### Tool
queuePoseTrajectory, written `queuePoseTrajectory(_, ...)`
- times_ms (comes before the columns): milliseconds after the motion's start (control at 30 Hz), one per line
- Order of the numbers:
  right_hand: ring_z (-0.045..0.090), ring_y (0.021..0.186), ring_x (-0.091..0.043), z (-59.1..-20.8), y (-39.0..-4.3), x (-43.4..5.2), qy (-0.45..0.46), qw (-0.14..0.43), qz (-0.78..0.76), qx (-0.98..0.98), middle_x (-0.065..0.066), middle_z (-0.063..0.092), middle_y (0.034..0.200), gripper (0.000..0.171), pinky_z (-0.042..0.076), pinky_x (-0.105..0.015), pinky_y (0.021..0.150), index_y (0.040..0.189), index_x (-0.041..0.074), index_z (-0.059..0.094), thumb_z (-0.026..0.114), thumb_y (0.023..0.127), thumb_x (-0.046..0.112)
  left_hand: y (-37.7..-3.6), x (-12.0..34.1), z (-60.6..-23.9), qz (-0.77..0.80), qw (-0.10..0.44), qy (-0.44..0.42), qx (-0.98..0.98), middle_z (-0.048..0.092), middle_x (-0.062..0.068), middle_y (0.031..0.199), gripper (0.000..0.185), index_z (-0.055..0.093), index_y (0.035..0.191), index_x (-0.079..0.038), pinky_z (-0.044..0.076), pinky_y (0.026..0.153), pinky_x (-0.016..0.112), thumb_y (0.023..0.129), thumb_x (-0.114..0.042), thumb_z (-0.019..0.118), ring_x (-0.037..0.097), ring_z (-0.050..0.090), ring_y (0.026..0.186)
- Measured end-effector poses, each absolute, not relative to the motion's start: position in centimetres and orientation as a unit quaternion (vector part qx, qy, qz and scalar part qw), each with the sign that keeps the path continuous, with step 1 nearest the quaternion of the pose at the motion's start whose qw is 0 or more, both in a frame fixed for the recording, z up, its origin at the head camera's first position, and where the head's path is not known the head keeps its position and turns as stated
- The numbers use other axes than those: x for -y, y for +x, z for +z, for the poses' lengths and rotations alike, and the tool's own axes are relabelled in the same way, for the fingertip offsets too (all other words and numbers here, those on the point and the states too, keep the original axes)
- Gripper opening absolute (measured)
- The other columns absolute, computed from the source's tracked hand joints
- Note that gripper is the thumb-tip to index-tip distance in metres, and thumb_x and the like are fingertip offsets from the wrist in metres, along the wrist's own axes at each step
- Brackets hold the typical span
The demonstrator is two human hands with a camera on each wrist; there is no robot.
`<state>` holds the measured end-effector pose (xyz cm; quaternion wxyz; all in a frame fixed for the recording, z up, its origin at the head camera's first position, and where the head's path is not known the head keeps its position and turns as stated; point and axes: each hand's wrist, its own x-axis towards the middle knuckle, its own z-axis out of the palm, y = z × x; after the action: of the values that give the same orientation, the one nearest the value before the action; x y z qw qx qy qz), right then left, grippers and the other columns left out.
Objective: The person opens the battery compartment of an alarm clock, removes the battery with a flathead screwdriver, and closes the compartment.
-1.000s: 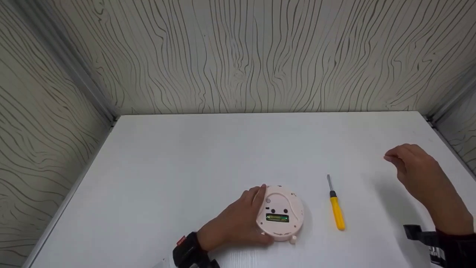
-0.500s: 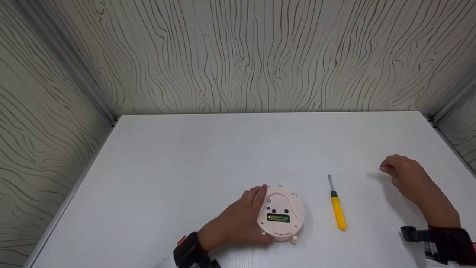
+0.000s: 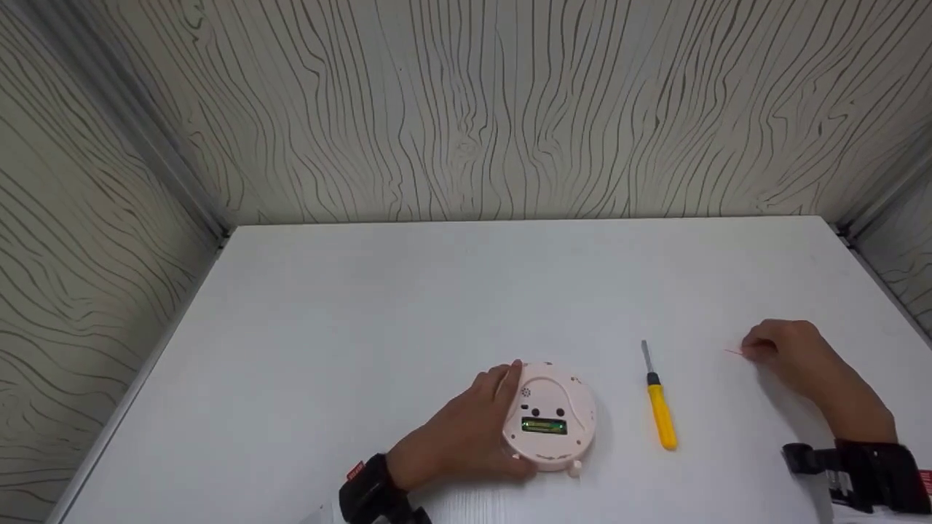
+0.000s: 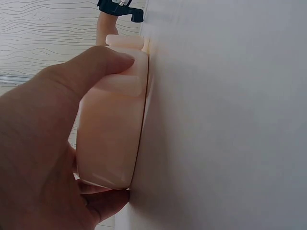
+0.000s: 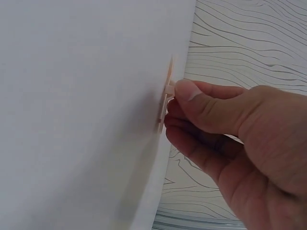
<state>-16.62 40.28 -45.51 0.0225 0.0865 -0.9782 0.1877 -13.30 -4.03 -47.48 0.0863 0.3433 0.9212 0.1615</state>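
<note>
A round pale pink device (image 3: 550, 422) lies back-up on the white table (image 3: 437, 306), with a green battery (image 3: 544, 426) showing in its open compartment. My left hand (image 3: 466, 437) grips its left rim, thumb on the near edge and fingers over the far edge; in the left wrist view the thumb (image 4: 96, 64) presses on the device (image 4: 112, 129). My right hand (image 3: 794, 356) is low over the table at the right and pinches a small thin pink piece (image 3: 733, 352) between thumb and fingers. That piece (image 5: 168, 93) touches the table surface in the right wrist view.
A yellow-handled screwdriver (image 3: 661, 418) lies on the table between the device and my right hand, tip pointing away from me. Patterned walls close the table in at the back and both sides.
My right hand has come down and toward me from above the table, bringing the small pink piece onto the surface. The left hand and the device have not moved.
</note>
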Motion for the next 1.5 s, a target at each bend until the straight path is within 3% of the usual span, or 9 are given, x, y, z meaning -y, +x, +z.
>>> queuePoseTrajectory(267, 0.058, 0.075, -0.024, -45.3, -16.7, -40.0, 0.095, 0.013, 0.177, 0.980, -0.009, 0.065, 0.080, 0.009, 0.045, -0.023, 0.059, 0.082, 0.001, 0.067, 0.068, 0.073, -0.001, -13.4, 4.0, -47.5, 0.159, 0.096, 0.337, -0.923, 0.022, 0.001, 0.147, 0.116, -0.001, 0.147, -0.017, 0.043, 0.096, 0.029, 0.064, -0.074, 0.057, 0.012, 0.035, 0.124)
queuePoseTrajectory(533, 0.057, 0.074, -0.022, -45.2, -16.7, -39.9, 0.091, -0.003, 0.172, 0.981, -0.009, 0.064, 0.080, 0.009, 0.045, -0.025, 0.059, 0.084, -0.001, 0.067, 0.065, 0.075, -0.002, -13.4, 4.0, -47.6, 0.161, 0.095, 0.337, -0.923, 0.021, 0.000, 0.147, 0.116, -0.001, 0.147, -0.017, 0.043, 0.096, 0.029, 0.064, -0.075, 0.056, 0.011, 0.035, 0.124)
queuePoseTrajectory(767, 0.057, 0.073, -0.022, -45.1, -16.7, -39.8, 0.107, 0.017, 0.159, 0.981, -0.008, 0.064, 0.078, 0.009, 0.046, -0.025, 0.058, 0.081, 0.000, 0.067, 0.066, 0.073, -0.004, -13.4, 3.9, -47.6, 0.164, 0.093, 0.340, -0.921, 0.022, 0.000, 0.147, 0.115, 0.000, 0.147, -0.017, 0.044, 0.095, 0.029, 0.065, -0.075, 0.054, 0.011, 0.035, 0.123)
queuePoseTrajectory(1133, 0.057, 0.081, -0.029, -43.2, -16.3, -38.9, 0.084, 0.010, 0.173, 0.981, -0.010, 0.063, 0.083, 0.013, 0.047, -0.030, 0.064, 0.088, -0.002, 0.066, 0.066, 0.075, -0.002, -13.3, 3.9, -47.5, 0.157, 0.091, 0.337, -0.924, 0.023, 0.004, 0.148, 0.116, 0.001, 0.147, -0.016, 0.042, 0.098, 0.030, 0.063, -0.072, 0.058, 0.016, 0.031, 0.131)
queuePoseTrajectory(1300, 0.058, 0.079, -0.028, -41.0, -15.5, -36.5, 0.117, 0.060, 0.160, 0.978, -0.007, 0.063, 0.083, 0.014, 0.048, -0.033, 0.064, 0.087, 0.001, 0.067, 0.068, 0.073, -0.002, -13.4, 3.9, -47.4, 0.157, 0.093, 0.332, -0.926, 0.025, 0.004, 0.147, 0.116, 0.002, 0.147, -0.018, 0.042, 0.097, 0.030, 0.063, -0.071, 0.060, 0.015, 0.033, 0.130)
queuePoseTrajectory(1500, 0.059, 0.075, -0.018, -38.3, -13.8, -32.1, 0.201, 0.188, 0.123, 0.954, 0.000, 0.062, 0.081, 0.023, 0.051, -0.030, 0.060, 0.082, 0.008, 0.067, 0.074, 0.064, -0.005, -13.4, 3.8, -47.4, 0.153, 0.095, 0.332, -0.926, 0.025, 0.004, 0.147, 0.116, 0.001, 0.147, -0.018, 0.043, 0.097, 0.030, 0.063, -0.073, 0.058, 0.015, 0.034, 0.129)
